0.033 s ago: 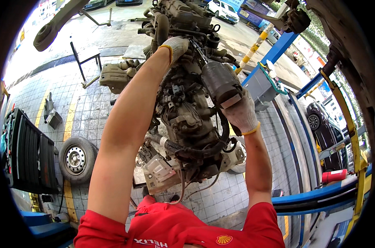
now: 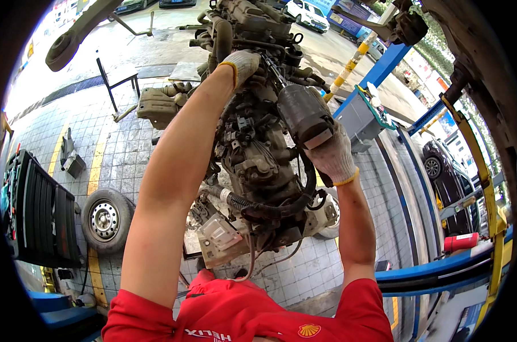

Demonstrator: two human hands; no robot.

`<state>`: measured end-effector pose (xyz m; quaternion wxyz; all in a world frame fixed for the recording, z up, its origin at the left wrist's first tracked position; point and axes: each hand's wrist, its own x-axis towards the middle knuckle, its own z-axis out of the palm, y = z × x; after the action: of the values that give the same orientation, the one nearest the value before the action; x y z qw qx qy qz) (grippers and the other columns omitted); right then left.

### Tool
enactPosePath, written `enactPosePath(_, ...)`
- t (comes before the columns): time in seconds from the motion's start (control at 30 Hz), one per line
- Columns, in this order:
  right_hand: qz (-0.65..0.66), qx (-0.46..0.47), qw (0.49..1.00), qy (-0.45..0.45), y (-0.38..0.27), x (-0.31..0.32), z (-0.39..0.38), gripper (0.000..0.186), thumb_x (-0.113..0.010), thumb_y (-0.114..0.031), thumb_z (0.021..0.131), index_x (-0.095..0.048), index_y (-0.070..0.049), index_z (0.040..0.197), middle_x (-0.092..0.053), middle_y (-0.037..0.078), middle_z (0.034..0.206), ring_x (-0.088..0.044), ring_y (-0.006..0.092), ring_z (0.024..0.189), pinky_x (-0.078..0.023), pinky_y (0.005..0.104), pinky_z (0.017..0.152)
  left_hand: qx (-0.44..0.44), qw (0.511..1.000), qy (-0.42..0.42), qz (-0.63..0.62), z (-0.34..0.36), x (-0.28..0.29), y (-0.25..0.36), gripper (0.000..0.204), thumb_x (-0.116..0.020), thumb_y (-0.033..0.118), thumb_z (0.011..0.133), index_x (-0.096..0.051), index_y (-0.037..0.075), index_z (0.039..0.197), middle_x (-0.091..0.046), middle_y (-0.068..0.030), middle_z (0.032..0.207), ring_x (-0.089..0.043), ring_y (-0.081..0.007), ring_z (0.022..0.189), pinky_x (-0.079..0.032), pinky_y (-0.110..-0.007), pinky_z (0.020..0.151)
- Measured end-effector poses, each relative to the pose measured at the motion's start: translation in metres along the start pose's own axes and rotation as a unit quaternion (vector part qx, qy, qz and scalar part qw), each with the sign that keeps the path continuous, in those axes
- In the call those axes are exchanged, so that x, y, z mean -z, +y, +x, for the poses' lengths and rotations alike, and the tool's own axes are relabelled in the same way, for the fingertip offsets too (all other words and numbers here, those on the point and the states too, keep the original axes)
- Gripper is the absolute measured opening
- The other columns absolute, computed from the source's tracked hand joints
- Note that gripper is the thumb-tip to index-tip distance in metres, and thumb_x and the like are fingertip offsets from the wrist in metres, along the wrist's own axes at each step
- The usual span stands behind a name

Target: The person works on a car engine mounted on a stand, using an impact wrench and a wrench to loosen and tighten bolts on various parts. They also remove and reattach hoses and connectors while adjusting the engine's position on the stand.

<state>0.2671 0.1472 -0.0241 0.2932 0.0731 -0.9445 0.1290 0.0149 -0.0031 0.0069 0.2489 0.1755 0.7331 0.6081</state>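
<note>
The right hand (image 2: 334,155) holds a dark power tool (image 2: 304,114) at one o'clock; the left hand (image 2: 244,66) overlaps the engine (image 2: 261,165) at twelve.

Wheel (image 2: 105,220): near left, beside the black cabinet (image 2: 44,214)
White car (image 2: 307,15): far right
Red cylinder (image 2: 461,243): near right
Dark car (image 2: 453,196): on the right

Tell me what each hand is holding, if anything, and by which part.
The right hand holds a dark power tool near its rear end. Whether the left hand, at the engine, holds anything cannot be told.
</note>
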Motion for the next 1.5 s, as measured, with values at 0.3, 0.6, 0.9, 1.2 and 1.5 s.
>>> enactPosePath(0.3, -0.108, 0.025, 0.994, -0.027, 0.018, 0.001, -0.010, 0.046, -0.076, -0.034, 0.086, -0.065, -0.008, 0.124, -0.066, 0.015, 0.120, -0.062, 0.0380, 0.110, -0.053, 0.0467, 0.094, -0.019, 1.000, 0.000, 0.018, -0.006, -0.007, 0.006, 0.063, -0.042, 0.052, 0.107, -0.055, 0.002, 0.144, -0.065, -0.0165, 0.133, -0.064, -0.0303, 0.113, -0.054, -0.045, 0.092)
enactPosePath(0.6, -0.071, -0.018, 0.995, -0.062, 0.005, 0.007, -0.001, 0.060, -0.080, -0.037, 0.082, -0.060, -0.006, 0.130, -0.065, 0.016, 0.124, -0.061, 0.0394, 0.112, -0.053, 0.0468, 0.095, 0.028, 0.962, 0.105, 0.251, 0.054, -0.002, 0.020, 0.064, -0.042, 0.051, 0.100, -0.061, 0.006, 0.140, -0.058, -0.0195, 0.148, -0.056, -0.0363, 0.136, -0.042, -0.047, 0.113)
enactPosePath(0.9, -0.025, 0.029, 0.999, -0.003, -0.005, 0.006, 0.003, 0.065, -0.078, -0.028, 0.084, -0.054, -0.006, 0.140, -0.070, 0.016, 0.121, -0.068, 0.0382, 0.106, -0.056, 0.0435, 0.092, -0.018, 0.942, 0.173, 0.286, 0.040, -0.007, 0.019, 0.064, -0.049, 0.053, 0.097, -0.062, 0.007, 0.141, -0.058, -0.0166, 0.149, -0.055, -0.0352, 0.138, -0.043, -0.047, 0.113)
enactPosePath(1.2, 0.397, -0.059, 0.916, -0.003, -0.013, -0.006, -0.008, 0.090, -0.079, -0.022, 0.086, -0.031, -0.006, 0.161, -0.066, 0.018, 0.137, -0.071, 0.0357, 0.112, -0.058, 0.0372, 0.095, -0.023, 0.988, 0.126, 0.091, 0.028, -0.015, 0.007, 0.065, -0.058, 0.050, 0.095, -0.063, -0.001, 0.135, -0.064, -0.0200, 0.137, -0.063, -0.0305, 0.122, -0.047, -0.041, 0.104)
enactPosePath(1.5, 0.001, 0.050, 0.998, -0.034, -0.040, 0.051, -0.080, 0.105, -0.087, -0.032, 0.075, -0.032, -0.001, 0.160, -0.071, 0.016, 0.123, -0.075, 0.0319, 0.090, -0.061, 0.0378, 0.073, -0.032, 0.971, 0.005, -0.238, -0.057, -0.025, -0.024, 0.019, -0.068, 0.025, 0.095, -0.069, 0.006, 0.096, -0.070, -0.0042, 0.081, -0.066, -0.0154, 0.059, -0.054, -0.027, 0.050)
